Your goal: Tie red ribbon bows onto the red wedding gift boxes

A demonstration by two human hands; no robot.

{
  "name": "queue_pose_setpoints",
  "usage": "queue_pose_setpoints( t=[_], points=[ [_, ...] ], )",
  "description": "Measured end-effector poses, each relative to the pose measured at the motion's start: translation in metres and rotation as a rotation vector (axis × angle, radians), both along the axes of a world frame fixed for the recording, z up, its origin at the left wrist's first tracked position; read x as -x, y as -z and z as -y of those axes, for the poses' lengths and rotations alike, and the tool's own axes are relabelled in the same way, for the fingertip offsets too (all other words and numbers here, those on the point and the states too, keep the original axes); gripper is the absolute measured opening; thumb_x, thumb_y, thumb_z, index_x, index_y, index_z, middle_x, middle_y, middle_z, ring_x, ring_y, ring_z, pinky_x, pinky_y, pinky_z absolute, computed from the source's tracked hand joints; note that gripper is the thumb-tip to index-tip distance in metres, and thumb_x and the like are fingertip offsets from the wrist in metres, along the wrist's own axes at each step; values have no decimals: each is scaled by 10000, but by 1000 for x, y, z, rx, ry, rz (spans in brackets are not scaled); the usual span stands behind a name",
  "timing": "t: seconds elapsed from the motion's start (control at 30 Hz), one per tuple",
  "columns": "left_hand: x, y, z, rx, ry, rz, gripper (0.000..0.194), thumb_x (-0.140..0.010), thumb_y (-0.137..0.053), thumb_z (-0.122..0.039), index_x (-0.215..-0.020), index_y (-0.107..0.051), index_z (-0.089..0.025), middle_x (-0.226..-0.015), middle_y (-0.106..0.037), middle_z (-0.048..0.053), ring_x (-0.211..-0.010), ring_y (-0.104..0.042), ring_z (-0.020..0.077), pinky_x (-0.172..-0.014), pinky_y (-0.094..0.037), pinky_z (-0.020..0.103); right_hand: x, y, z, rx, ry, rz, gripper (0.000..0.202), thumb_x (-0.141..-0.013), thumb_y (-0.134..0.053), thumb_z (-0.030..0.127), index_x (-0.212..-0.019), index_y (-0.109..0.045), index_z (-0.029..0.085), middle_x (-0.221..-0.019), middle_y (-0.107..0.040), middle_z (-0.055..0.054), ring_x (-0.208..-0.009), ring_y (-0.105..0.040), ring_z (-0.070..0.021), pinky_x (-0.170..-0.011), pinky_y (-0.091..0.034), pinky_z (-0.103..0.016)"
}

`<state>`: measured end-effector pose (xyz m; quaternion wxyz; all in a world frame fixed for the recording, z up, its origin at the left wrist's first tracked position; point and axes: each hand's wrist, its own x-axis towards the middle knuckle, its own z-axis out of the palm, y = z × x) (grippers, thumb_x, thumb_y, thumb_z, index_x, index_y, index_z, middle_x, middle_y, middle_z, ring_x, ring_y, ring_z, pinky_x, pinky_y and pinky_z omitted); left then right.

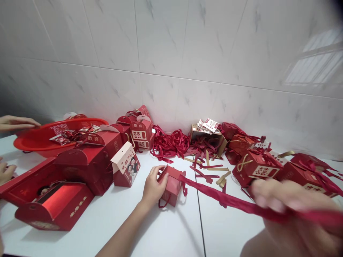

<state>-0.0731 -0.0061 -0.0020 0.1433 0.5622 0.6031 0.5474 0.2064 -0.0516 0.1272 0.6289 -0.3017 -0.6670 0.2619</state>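
My left hand [154,184] is closed on the top left edge of a small red box [173,184] that sits on the white table, with a dark red cord at its side. From the top of that box a crimson ribbon [227,200] runs to the lower right. My right hand [292,210], blurred and close to the camera, grips the ribbon, and more of it passes beyond the fingers to the right edge. Left of the box stands a pink-topped box with printed figures [127,167].
Large red boxes [88,160] and a red plastic basket [29,139] fill the left, where another person's hands [18,123] show. A ribbon heap [171,142] and an open carton [222,142] lie by the tiled wall. Finished-looking red boxes [254,166] crowd the right.
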Motion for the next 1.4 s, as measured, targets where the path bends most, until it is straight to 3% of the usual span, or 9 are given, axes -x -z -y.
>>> queue_pose_setpoints(
  t=[0.07,0.13,0.27,0.33,0.47,0.73,1.13,1.23,1.4],
  points=[
    [-2,1,0,19,15,38,217,-812,-546,-274,-1008,-601,-201,-998,-628,66,-923,-609,217,-752,-506,340,21,-2,-17,76,-60,-10,147,-859,-503,406,-795,-625,356,-641,-572,-24,-596,-554,-201,-566,-419,-364],
    [-4,2,-1,49,39,84,226,-824,-534,-308,-1006,-599,-191,-978,-636,70,-855,-623,207,-656,-515,306,48,5,-43,306,-250,206,204,-855,-523,419,-746,-598,265,-677,-577,-15,-619,-550,-178,-562,-436,-314],
    [-9,4,-1,97,118,170,254,-831,-518,-362,-986,-592,-174,-968,-655,72,-820,-631,194,-609,-520,271,96,44,-90,584,-542,392,268,-847,-516,440,-736,-512,197,-662,-582,11,-615,-546,-127,-596,-439,-251],
    [-11,5,-2,109,155,199,249,-820,-522,-355,-974,-591,-171,-963,-663,69,-826,-629,193,-634,-523,273,111,64,-101,678,-597,427,250,-842,-518,407,-727,-501,185,-637,-580,15,-585,-541,-113,-567,-426,-227],
    [-12,3,-1,116,177,248,227,-782,-535,-312,-954,-588,-173,-956,-661,61,-856,-615,198,-674,-517,276,123,81,-103,698,-558,464,183,-812,-555,309,-692,-515,176,-591,-552,33,-530,-500,-89,-504,-375,-190],
    [-14,2,0,128,200,289,240,-774,-551,-344,-945,-590,-179,-921,-659,51,-880,-608,207,-696,-509,280,120,75,-102,736,-512,496,152,-801,-525,229,-659,-504,180,-538,-546,40,-475,-500,-83,-456,-379,-175],
    [-15,-1,7,140,292,243,265,-764,-583,-354,-968,-546,-190,-952,-609,59,-851,-582,206,-577,-493,260,120,76,-101,664,-527,503,162,-812,-519,293,-688,-517,189,-537,-517,48,-457,-487,-89,-411,-358,-174],
    [-16,-4,9,121,315,234,251,-832,-491,-443,-899,-533,-205,-847,-595,28,-764,-562,184,-600,-474,270,122,77,-100,617,-512,500,138,-818,-503,282,-729,-554,190,-559,-526,41,-468,-508,-97,-425,-380,-185],
    [-16,-3,-1,154,206,286,330,-895,-311,-467,-722,-444,-219,-703,-509,-11,-658,-524,157,-556,-450,245,124,79,-96,496,-441,506,171,-799,-528,265,-671,-608,187,-622,-606,6,-552,-546,-125,-519,-421,-225]
  ],
)
